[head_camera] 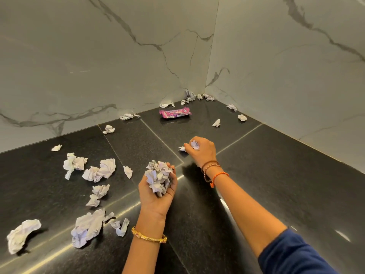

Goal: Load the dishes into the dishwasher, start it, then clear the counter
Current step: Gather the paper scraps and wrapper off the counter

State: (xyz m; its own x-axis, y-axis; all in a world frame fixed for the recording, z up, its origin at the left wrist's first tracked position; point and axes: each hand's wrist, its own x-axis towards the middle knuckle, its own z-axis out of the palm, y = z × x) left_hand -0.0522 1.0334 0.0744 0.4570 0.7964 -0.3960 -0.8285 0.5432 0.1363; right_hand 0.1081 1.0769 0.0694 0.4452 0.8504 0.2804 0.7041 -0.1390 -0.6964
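Only the head view here, looking down at a black speckled bench point(276, 175) that runs into a corner of white marble-look walls point(98, 56).

The left hand point(156, 192), lower middle of the frame, is palm up with the fingers curled loosely around a wad of crumpled paper point(159, 177), pretty much a full handful. There's a gold bangle point(149, 236) on that wrist.

The right hand point(201, 150) is a bit above and right of it, reaching toward the corner. Its fingers are bent down and pinching a small paper scrap point(194, 144), and another little scrap point(182, 148) sits on the bench right at the fingertips. Can't tell if it's touching that one. Brown and orange thread bracelets point(214, 172) are on that wrist, and a dark blue sleeve point(292, 254) shows at the lower right.

The rest of the bench is littered with paper: a big cluster of crumpled pieces point(98, 171) in the left half of the frame, a large ball point(21, 234) at the far lower left and another big piece point(87, 228) near it. Smaller bits point(189, 96) are piled in the back corner along the wall. A pink snack wrapper point(174, 113) lies flat on the bench just in front of that corner, well apart from both hands.
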